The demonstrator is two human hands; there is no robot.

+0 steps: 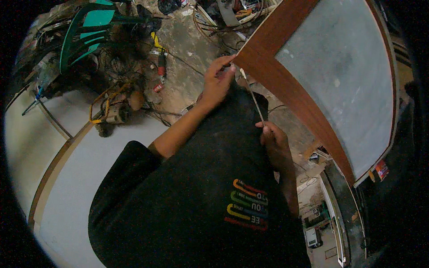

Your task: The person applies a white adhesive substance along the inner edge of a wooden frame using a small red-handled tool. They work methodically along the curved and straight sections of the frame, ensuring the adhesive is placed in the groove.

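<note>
A thin stick (255, 100) with a pale whitish tip slants up from my right hand (276, 142), which pinches its lower end between thumb and fingers. The tip is close to the near left corner of a large panel (337, 80) with a grey face and a reddish-brown wooden border (290, 85). My left hand (219, 84) is at that same corner, its fingers bent and the fingertips against the border's edge. Whether something small is between those fingers cannot be made out. The stick's tip appears just apart from the panel's edge.
To the left, a power tool (117, 109) with a yellow cord sits on a white board (85, 178). A green plastic chair (96, 20) stands at the far left. On the cluttered concrete floor (178, 40) lie a red-and-black tool (161, 67), cables and scraps.
</note>
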